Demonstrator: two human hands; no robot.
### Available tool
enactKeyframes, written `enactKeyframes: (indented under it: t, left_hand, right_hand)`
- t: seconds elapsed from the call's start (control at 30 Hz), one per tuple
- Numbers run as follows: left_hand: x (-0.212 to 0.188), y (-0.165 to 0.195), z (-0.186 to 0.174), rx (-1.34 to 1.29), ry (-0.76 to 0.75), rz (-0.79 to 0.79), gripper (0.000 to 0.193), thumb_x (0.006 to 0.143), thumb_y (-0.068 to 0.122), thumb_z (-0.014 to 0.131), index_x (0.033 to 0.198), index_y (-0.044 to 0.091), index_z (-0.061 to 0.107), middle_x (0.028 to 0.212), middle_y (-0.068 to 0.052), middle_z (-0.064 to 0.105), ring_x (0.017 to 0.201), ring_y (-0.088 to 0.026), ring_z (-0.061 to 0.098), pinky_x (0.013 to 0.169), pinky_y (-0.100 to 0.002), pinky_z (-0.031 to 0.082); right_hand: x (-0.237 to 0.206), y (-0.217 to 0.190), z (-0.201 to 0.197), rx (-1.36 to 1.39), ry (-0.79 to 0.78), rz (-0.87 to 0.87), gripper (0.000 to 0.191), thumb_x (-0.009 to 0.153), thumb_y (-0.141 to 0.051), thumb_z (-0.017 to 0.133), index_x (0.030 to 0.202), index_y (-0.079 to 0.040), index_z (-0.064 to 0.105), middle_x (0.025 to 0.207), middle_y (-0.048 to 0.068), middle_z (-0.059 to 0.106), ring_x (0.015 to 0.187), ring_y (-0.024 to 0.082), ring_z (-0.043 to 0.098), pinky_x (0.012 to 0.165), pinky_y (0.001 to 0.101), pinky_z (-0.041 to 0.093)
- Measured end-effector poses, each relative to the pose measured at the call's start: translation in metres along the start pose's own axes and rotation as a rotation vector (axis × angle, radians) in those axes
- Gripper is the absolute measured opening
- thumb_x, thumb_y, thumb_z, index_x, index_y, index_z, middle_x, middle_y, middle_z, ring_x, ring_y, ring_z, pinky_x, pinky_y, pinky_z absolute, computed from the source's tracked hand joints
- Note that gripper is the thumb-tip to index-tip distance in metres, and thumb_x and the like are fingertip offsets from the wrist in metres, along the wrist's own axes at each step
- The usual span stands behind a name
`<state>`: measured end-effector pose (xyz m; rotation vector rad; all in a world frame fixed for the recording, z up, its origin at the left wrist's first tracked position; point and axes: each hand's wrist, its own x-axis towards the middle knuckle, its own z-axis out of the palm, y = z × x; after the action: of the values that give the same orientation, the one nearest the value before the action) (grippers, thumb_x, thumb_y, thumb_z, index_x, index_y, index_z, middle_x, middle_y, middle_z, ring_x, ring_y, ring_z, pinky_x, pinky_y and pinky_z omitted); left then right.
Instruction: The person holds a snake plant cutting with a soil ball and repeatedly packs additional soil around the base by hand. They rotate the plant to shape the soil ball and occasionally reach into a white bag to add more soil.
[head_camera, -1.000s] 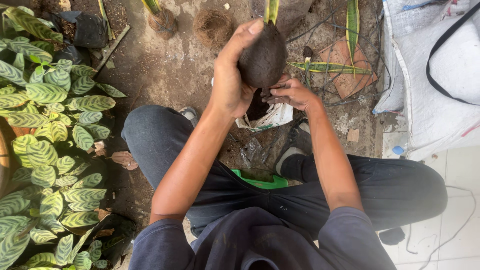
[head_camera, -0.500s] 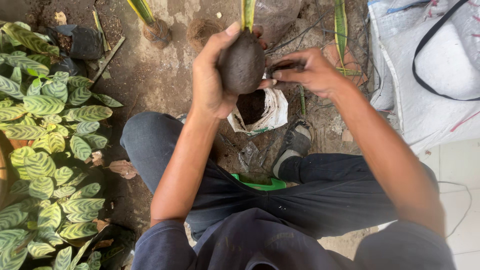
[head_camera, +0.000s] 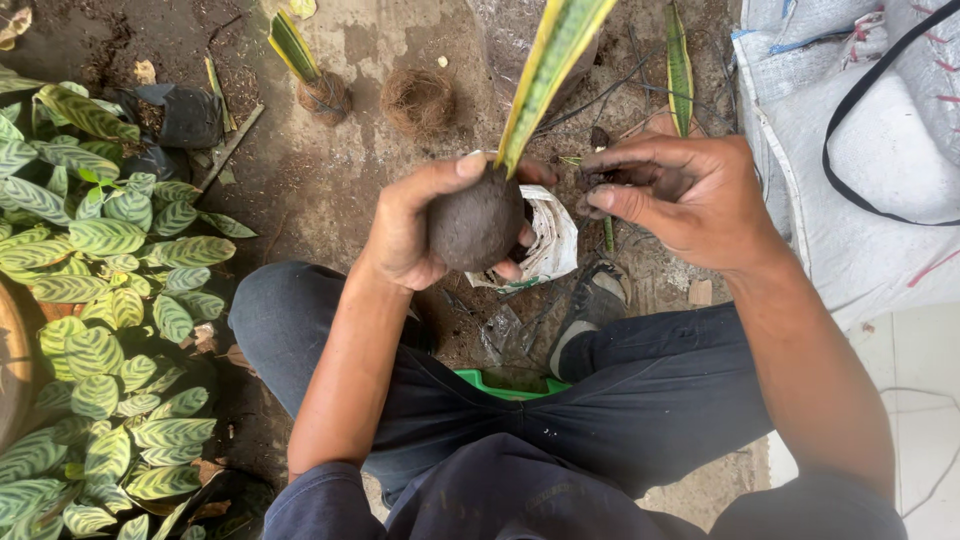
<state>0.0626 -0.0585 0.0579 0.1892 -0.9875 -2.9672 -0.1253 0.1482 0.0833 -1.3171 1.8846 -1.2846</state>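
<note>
Your left hand (head_camera: 415, 225) cups the soil ball (head_camera: 475, 222) w/ 1 striped leaf (head_camera: 550, 70) rising from it, held above the white bag (head_camera: 550, 245). Right hand (head_camera: 690, 195), just beside it, fingers pinched on dark bits.

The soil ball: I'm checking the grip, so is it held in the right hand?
No, the soil ball sits in the left hand, while the right hand is beside it, apart.
</note>
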Motion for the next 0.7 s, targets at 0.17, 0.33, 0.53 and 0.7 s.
enactKeyframes:
  t: [0.17,0.33,0.53,0.7]
  left_hand:
    - [0.000,-0.003,0.001,0.084,0.010,-0.044,0.065,0.095,0.039,0.067,0.130,-0.016,0.060,0.100,-0.026,0.067,0.085,-0.032,0.072,0.065,-0.046,0.066]
    - [0.004,-0.007,0.003,0.129,0.032,-0.031,0.065,0.093,0.037,0.069,0.128,-0.017,0.061,0.101,-0.026,0.069,0.082,-0.032,0.072,0.062,-0.045,0.066]
    - [0.000,-0.005,0.001,0.102,0.013,-0.023,0.068,0.094,0.036,0.069,0.130,-0.021,0.059,0.100,-0.028,0.066,0.082,-0.033,0.072,0.063,-0.045,0.066]
    - [-0.001,-0.006,-0.002,0.073,-0.037,-0.029,0.070,0.091,0.035,0.071,0.130,-0.021,0.058,0.107,-0.028,0.066,0.082,-0.032,0.071,0.063,-0.046,0.066]
  right_hand:
    - [-0.003,0.001,0.000,-0.080,0.016,0.117,0.028,0.088,0.000,0.082,0.115,0.003,0.076,0.096,0.013,0.077,0.063,0.010,0.058,0.052,0.0208,0.042]
    - [-0.004,0.004,-0.002,0.066,-0.025,-0.033,0.027,0.094,0.000,0.078,0.120,0.002,0.071,0.111,0.012,0.075,0.091,0.008,0.073,0.071,0.0195,0.062]
    - [-0.006,0.003,-0.005,0.005,0.016,0.048,0.026,0.091,-0.001,0.079,0.117,0.001,0.074,0.101,0.013,0.077,0.076,0.009,0.070,0.056,0.0184,0.054]
    - [-0.009,0.003,-0.010,0.057,0.088,0.031,0.025,0.095,0.001,0.078,0.119,0.003,0.073,0.107,0.014,0.076,0.089,0.013,0.075,0.072,0.0220,0.062]
